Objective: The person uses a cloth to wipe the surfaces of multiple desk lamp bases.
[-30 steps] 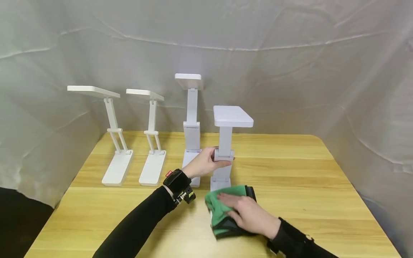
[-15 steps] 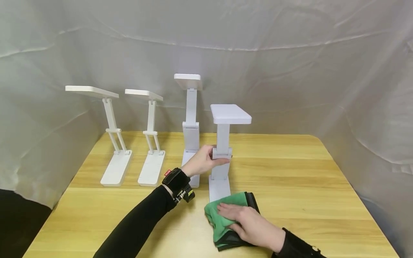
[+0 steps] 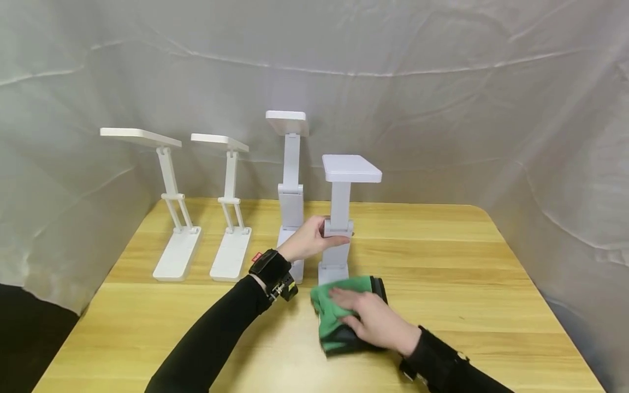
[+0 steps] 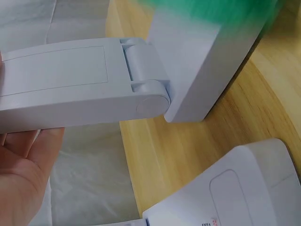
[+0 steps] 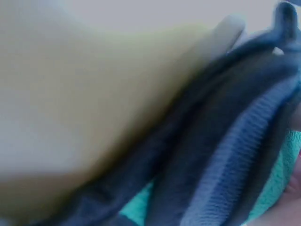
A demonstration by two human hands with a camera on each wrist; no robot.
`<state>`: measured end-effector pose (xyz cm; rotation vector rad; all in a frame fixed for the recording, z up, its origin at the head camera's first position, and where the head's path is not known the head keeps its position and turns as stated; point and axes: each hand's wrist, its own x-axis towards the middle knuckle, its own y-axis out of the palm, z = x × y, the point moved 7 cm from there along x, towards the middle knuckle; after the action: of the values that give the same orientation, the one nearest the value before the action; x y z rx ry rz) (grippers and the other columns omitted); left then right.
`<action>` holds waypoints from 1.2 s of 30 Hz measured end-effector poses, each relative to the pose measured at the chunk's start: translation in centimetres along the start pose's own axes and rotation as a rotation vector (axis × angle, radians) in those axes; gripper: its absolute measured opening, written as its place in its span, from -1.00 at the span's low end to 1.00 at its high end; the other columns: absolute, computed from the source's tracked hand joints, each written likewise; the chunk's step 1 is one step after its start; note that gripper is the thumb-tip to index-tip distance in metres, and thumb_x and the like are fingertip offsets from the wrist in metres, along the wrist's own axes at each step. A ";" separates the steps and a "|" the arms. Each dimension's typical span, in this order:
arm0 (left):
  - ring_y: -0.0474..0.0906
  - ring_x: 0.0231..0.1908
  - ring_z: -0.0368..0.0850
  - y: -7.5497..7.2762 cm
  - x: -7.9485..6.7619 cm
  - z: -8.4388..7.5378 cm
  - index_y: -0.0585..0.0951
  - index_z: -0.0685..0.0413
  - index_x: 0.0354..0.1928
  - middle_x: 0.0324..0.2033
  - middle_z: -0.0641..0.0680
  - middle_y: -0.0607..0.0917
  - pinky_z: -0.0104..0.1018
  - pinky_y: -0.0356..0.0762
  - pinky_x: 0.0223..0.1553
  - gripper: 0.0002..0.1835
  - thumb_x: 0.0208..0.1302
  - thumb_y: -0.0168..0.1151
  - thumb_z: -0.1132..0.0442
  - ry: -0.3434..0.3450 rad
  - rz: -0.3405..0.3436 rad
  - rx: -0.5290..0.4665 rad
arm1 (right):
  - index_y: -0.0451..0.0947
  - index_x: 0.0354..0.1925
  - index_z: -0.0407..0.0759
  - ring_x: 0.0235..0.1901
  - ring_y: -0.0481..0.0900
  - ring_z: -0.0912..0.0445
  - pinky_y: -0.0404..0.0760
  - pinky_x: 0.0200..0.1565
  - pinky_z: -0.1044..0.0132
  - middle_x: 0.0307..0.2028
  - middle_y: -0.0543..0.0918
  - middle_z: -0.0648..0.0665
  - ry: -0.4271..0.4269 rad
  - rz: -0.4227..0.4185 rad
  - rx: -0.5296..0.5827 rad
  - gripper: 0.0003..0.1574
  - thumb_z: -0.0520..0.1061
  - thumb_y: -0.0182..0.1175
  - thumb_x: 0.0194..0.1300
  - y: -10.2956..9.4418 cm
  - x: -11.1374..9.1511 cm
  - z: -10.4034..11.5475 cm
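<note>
In the head view my left hand (image 3: 307,239) grips a white folding desk lamp (image 3: 340,204) at its middle hinge, thumb in front and fingers behind. The left wrist view shows the lamp's lower arm (image 4: 56,77) joined to its base (image 4: 188,61). My right hand (image 3: 377,323) lies with fairly straight fingers on a green cloth (image 3: 326,314) with dark edging, pressing it over the lamp's base. The cloth hides most of that base. In the right wrist view the cloth's dark folds (image 5: 188,141) are blurred.
A similar lamp (image 3: 292,164) stands right behind my left hand. Two more white lamps, one at far left (image 3: 169,174) and another beside it (image 3: 230,180), stand on the wooden table (image 3: 442,262). A grey fabric sheet (image 3: 417,109) hangs behind.
My right hand and the cloth slid toward me along the base, then back away toward the lamp's arm. The left hand keeps its grip on the lamp, which shifted slightly left.
</note>
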<state>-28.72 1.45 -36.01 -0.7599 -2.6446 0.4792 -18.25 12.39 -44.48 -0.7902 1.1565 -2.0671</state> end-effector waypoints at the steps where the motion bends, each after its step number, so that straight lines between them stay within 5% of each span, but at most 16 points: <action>1: 0.64 -0.21 -0.15 0.0 0.0 0.0 0.61 0.22 -0.10 -0.19 0.14 0.72 -0.32 0.59 -0.12 -0.77 0.20 0.28 0.31 -0.003 -0.002 0.003 | 0.43 0.23 -0.18 0.17 0.44 0.00 0.50 0.11 0.07 0.22 0.46 -0.18 -0.014 0.023 0.009 -0.42 -0.13 0.23 0.23 0.2 -0.6 0.5; 5: 0.64 -0.21 -0.15 0.1 0.0 0.1 0.61 0.21 -0.09 -0.18 0.13 0.71 -0.31 0.60 -0.12 -0.76 0.20 0.28 0.31 -0.004 -0.005 0.013 | 0.44 0.21 -0.16 0.13 0.49 0.05 0.50 0.10 0.04 0.21 0.47 -0.16 -0.036 0.049 0.061 -0.43 -0.14 0.23 0.23 0.3 -1.6 1.2; 7: 0.63 -0.20 -0.13 0.0 0.1 0.1 0.61 0.21 -0.09 -0.17 0.14 0.71 -0.30 0.60 -0.12 -0.76 0.20 0.28 0.32 0.003 -0.004 0.010 | 0.46 0.20 -0.15 -0.20 0.65 0.17 0.58 0.02 0.13 0.19 0.49 -0.17 -0.006 0.018 0.060 -0.44 -0.10 0.24 0.23 -0.1 -0.7 0.3; 9: 0.63 -0.19 -0.13 -0.1 0.1 0.0 0.60 0.23 -0.09 -0.17 0.15 0.71 -0.31 0.59 -0.11 -0.76 0.20 0.28 0.33 0.005 -0.005 0.007 | 0.47 0.19 -0.16 -0.52 0.57 0.28 0.61 -0.04 0.20 0.16 0.52 -0.18 0.033 -0.029 0.041 -0.45 -0.07 0.25 0.24 -0.7 0.7 -1.0; 11: 0.63 -0.19 -0.12 -0.2 0.3 0.1 0.60 0.24 -0.09 -0.17 0.16 0.71 -0.31 0.59 -0.12 -0.76 0.20 0.28 0.33 0.006 -0.011 0.006 | 0.49 0.17 -0.15 -0.64 0.47 0.31 0.62 -0.10 0.26 0.13 0.55 -0.18 0.066 -0.059 0.014 -0.47 -0.05 0.24 0.24 -1.1 1.9 -2.1; 15: 0.63 -0.19 -0.11 -0.2 0.5 0.9 0.62 0.22 -0.10 -0.17 0.15 0.71 -0.29 0.59 -0.12 -0.77 0.20 0.29 0.31 -0.006 -0.021 0.009 | 0.49 0.16 -0.17 -0.29 0.65 0.15 0.59 -0.01 0.20 0.13 0.55 -0.19 0.040 -0.058 0.000 -0.48 -0.08 0.24 0.25 -1.0 2.0 -2.0; 21: 0.62 -0.16 -0.14 0.0 0.8 3.5 0.62 0.11 -0.07 -0.14 0.07 0.70 -0.25 0.58 -0.07 -0.73 0.19 0.31 0.20 -0.033 -0.021 0.001 | 0.50 0.17 -0.13 0.16 0.45 0.04 0.52 0.09 0.07 0.18 0.51 -0.13 -0.071 0.028 0.064 -0.44 -0.21 0.26 0.17 0.3 -1.5 1.1; 25: 0.62 -0.17 -0.18 -0.4 0.7 3.2 0.63 0.05 -0.09 -0.16 0.01 0.71 -0.28 0.59 -0.09 -0.74 0.20 0.31 0.15 -0.027 -0.021 0.012 | 0.51 0.15 -0.12 -0.22 0.63 0.26 0.63 -0.10 0.28 0.17 0.52 -0.12 -0.017 0.020 0.091 -0.48 -0.14 0.27 0.20 0.0 -0.3 0.5; 29: 0.62 -0.17 -0.14 -0.8 0.1 1.3 0.63 0.14 -0.09 -0.16 0.08 0.71 -0.28 0.59 -0.10 -0.77 0.22 0.29 0.24 -0.020 -0.021 0.023 | 0.48 0.17 -0.17 -0.64 0.44 0.39 0.63 -0.14 0.29 0.17 0.51 -0.18 0.041 -0.019 0.055 -0.47 -0.02 0.22 0.27 -0.3 2.2 -1.4; 33: 0.62 -0.16 -0.09 -0.7 -0.2 0.0 0.62 0.22 -0.09 -0.16 0.15 0.70 -0.28 0.59 -0.11 -0.77 0.20 0.28 0.32 -0.008 -0.029 0.042 | 0.49 0.17 -0.18 -0.51 0.57 0.30 0.59 0.00 0.17 0.15 0.53 -0.20 0.043 -0.064 0.021 -0.47 -0.04 0.23 0.26 -0.3 2.1 -1.4; 36: 0.63 -0.16 -0.09 -0.4 -0.2 -0.1 0.61 0.22 -0.09 -0.15 0.15 0.70 -0.28 0.59 -0.10 -0.76 0.20 0.28 0.30 -0.012 -0.019 0.053 | 0.50 0.15 -0.19 -0.10 0.63 0.09 0.55 0.05 0.12 0.15 0.53 -0.18 -0.006 -0.054 0.025 -0.47 -0.12 0.26 0.21 -0.1 0.0 0.3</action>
<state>-28.68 1.08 -35.80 -0.7169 -2.6367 0.5483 -18.03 12.25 -44.28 -0.8234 1.1153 -2.1179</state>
